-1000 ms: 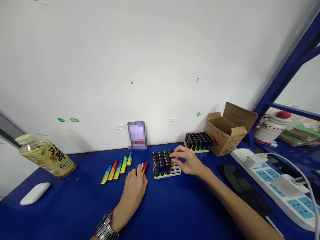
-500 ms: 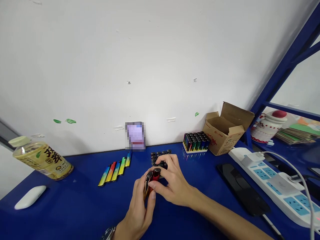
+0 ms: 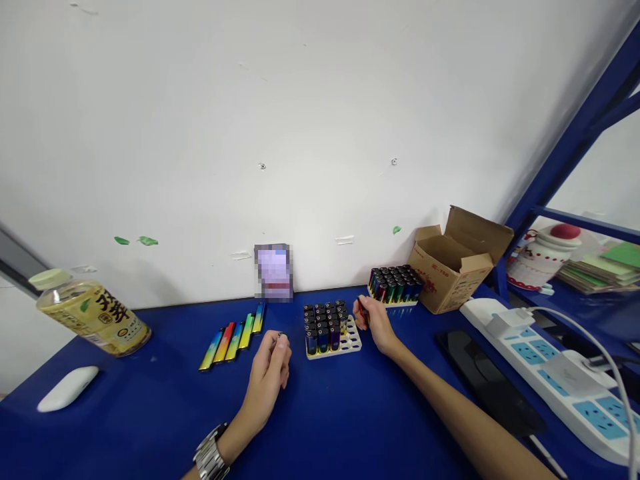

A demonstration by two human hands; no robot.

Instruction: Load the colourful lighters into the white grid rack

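Note:
A white tray point(image 3: 351, 342) partly filled with upright dark-capped lighters stands on the blue table in front of me. My right hand point(image 3: 373, 321) is closed on a red lighter point(image 3: 361, 311) at the tray's right edge. My left hand point(image 3: 269, 372) rests left of the tray, fingers curled round a lighter whose dark tip point(image 3: 281, 335) shows at the fingertips. Several rainbow-coloured lighters point(image 3: 234, 337) lie in a row further left. A second, full tray of lighters point(image 3: 395, 283) stands behind, near the wall.
An open cardboard box point(image 3: 457, 260) sits at the back right. A white power strip point(image 3: 550, 370) and a black phone point(image 3: 487, 380) lie on the right. A tea bottle point(image 3: 93, 312) and a white mouse point(image 3: 69, 388) are on the left.
My hands met in front of the tray and the right took a red lighter from the left. They have parted; the right hand has carried it to the tray's right edge.

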